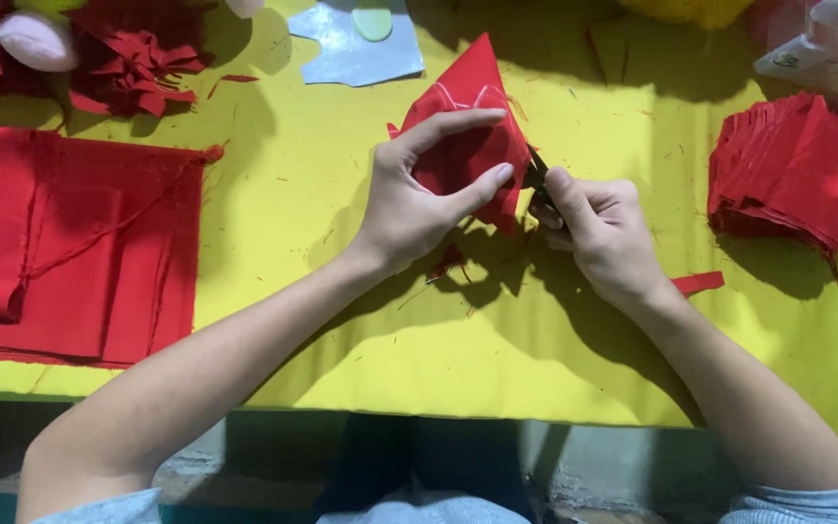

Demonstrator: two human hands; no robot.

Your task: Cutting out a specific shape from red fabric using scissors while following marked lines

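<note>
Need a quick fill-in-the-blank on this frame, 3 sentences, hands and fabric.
1. The left hand holds up a folded piece of ____ fabric.
2. The right hand works a pair of ____ at that piece's edge.
3. The stack of cut red pieces lies on the ____ table cover.

Missing words: red; scissors; yellow

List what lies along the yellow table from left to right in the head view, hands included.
Folded red cloth → left hand holding the folded red fabric piece → black scissors → right hand → stack of cut red fabric pieces.
</note>
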